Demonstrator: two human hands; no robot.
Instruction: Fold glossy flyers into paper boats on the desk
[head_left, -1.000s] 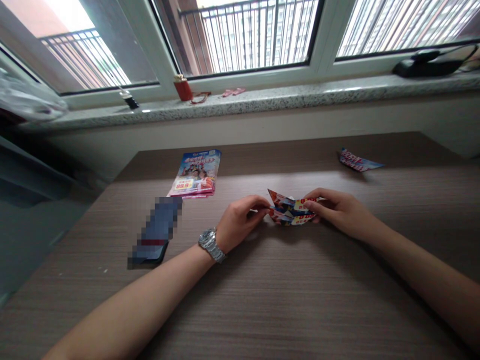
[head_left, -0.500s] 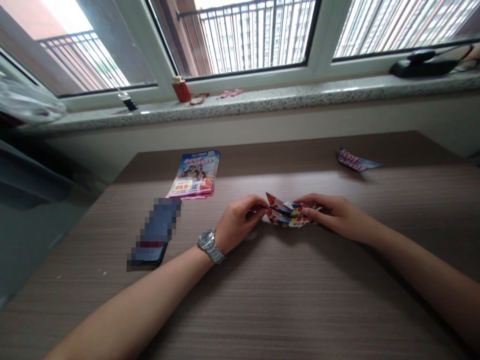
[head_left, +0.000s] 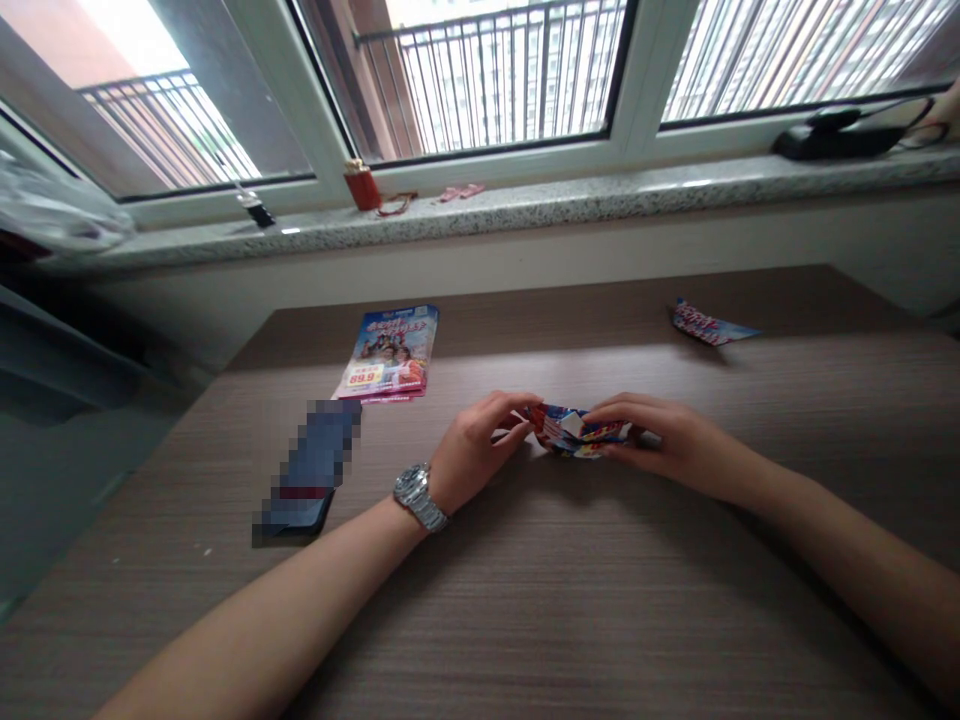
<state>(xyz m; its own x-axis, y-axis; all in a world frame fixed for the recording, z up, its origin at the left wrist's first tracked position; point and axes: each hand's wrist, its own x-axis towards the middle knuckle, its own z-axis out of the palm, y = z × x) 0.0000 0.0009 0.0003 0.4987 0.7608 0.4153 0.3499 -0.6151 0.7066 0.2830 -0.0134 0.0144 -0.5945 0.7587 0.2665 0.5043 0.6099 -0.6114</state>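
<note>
A folded, colourful printed leaflet (head_left: 571, 432) is held just over the middle of the table between both hands. My left hand (head_left: 480, 445), with a silver watch (head_left: 420, 495) at the wrist, pinches its left end between thumb and fingers. At the other end, my right hand (head_left: 667, 435) grips it with the thumb in front and the fingers behind. The paper bulges and opens along its upper edge, where a small white patch shows. Some of its folds are hidden by my fingers.
A stack of printed leaflets (head_left: 391, 350) lies at the back left, with a blurred-out phone (head_left: 311, 470) in front of it. A folded paper piece (head_left: 709, 325) rests at the back right. On the stone windowsill (head_left: 525, 205) stands a red lighter-like object (head_left: 363, 188).
The leaflet's raised left corner has come down, and its folds sit closer together with the middle bulging. My right fingers have shifted slightly along its end.
</note>
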